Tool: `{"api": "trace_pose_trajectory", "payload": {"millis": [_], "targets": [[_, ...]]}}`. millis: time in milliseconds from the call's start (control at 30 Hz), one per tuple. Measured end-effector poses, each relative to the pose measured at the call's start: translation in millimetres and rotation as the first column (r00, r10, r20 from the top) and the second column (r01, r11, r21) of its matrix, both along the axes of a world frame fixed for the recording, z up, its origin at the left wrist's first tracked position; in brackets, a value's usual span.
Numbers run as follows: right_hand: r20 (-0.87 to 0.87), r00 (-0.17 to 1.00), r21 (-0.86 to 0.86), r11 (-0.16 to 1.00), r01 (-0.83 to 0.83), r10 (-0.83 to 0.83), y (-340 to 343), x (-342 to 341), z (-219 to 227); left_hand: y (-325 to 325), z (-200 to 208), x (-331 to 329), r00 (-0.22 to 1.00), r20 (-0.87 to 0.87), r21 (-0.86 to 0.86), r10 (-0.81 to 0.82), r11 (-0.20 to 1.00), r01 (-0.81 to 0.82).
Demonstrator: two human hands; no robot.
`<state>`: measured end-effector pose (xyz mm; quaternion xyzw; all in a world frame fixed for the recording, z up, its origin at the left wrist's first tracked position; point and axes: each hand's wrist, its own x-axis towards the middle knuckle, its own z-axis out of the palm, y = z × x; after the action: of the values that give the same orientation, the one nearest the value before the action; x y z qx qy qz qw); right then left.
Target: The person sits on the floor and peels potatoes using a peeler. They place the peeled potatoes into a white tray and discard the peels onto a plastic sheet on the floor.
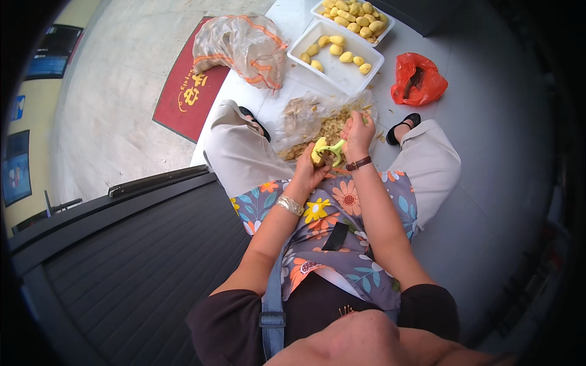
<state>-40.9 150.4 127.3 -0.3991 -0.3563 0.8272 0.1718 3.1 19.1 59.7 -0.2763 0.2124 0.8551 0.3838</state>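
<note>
My left hand [310,169] is closed around a partly peeled potato [318,149], whose yellow flesh shows on the upper side and brown skin lower down. In my right hand [359,135] is a light-green peeler [335,148], gripped in a fist by its handle. The peeler's head is right beside the potato; whether the blade touches it I cannot tell. Below both hands, between my feet, lies a heap of potato peelings [332,127] on a clear plastic bag [299,116].
Ahead stands a white tub [299,44] with several peeled potatoes; behind it another white tub [388,29] is heaped with more. A translucent orange-striped sack [235,46] lies left, over a red mat [177,100]. At right sits a red plastic bag [430,85] with something dark inside.
</note>
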Motion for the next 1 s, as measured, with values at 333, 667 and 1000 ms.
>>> {"api": "trace_pose_trajectory", "payload": {"millis": [333, 667, 1000], "targets": [[-0.001, 1.0, 0.015, 1.0, 0.023, -0.023, 34, -8, 2, -3, 19, -4, 0.996, 0.008, -0.08, -0.084, 0.993, 0.085], [-0.014, 0.997, 0.072, 0.994, 0.082, -0.081, 60, -12, -19, -5, 22, -3, 0.982, -0.118, -0.057, -0.15, 0.988, 0.144], [0.025, 0.969, 0.224, 0.946, 0.236, -0.247, 23, -14, -11, -1, 14, 2, 0.99, -0.011, -0.147, -0.137, 0.98, 0.134]]}}
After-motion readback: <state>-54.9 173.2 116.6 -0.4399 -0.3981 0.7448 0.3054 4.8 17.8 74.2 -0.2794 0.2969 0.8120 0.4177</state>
